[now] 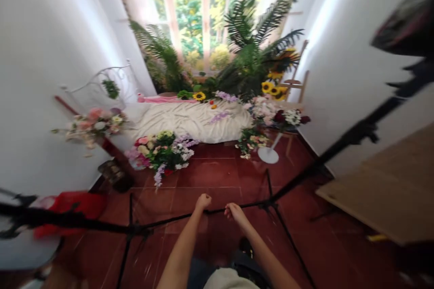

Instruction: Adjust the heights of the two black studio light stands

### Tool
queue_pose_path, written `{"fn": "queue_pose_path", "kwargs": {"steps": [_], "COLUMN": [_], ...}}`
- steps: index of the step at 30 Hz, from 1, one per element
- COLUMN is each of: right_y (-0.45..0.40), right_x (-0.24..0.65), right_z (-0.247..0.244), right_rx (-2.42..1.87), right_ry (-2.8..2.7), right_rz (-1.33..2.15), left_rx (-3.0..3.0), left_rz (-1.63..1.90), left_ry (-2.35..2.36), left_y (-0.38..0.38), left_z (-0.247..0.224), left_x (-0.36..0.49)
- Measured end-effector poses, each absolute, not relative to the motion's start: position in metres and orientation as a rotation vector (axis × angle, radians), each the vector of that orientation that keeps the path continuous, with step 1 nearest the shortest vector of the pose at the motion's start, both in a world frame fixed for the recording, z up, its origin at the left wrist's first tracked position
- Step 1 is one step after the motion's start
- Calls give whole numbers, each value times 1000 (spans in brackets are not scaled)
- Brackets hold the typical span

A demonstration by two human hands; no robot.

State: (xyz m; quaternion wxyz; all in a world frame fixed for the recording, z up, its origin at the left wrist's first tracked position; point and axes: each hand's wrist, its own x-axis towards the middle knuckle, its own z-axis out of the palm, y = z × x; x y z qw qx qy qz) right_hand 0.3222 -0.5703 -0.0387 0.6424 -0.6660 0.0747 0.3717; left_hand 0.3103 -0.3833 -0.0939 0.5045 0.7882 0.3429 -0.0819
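Note:
Both of my hands are stretched out in front of me, low in the middle of the head view. My left hand (204,201) is curled into a fist. To the right of it, a short gap away, my right hand (234,212) has its fingers bent inward. Whatever either hand may hold is too small or hidden to make out. A thin black crossbar (176,218) runs just below and behind the hands in the view. It joins two black stands with splayed legs, and I cannot tell whether the hands touch it.
Beyond lies a bed with a cream cover (190,119), flanked by flower bouquets (162,151) and palm plants (251,49) under a window. A black pole (315,162) slants up on the right, near a wooden board (379,189). Red cloth (79,207) lies left.

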Motion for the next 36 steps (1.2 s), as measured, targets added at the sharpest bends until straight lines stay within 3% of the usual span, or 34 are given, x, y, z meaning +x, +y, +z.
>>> {"fn": "queue_pose_path", "kwargs": {"steps": [7,16,24,30,36], "right_y": [-756,-894,-923,-930,-938], "right_x": [400,486,549,567,578], "right_z": [-33,15,59,57,56], "right_rx": [-1183,-836,-501,93,134], "right_ry": [431,179,6,84,245], "right_rz": [556,371,462,656,717], "left_rx": [1748,1556,1515,1575,1606], "left_rz": [-209,94,208,118,245], "left_ry": [283,-254,-237,-65,51], "left_y": [-573,-743,-818,-832,-841], "left_z": [-48,28,78,70,60], "left_x": [470,567,622,646,655]}}
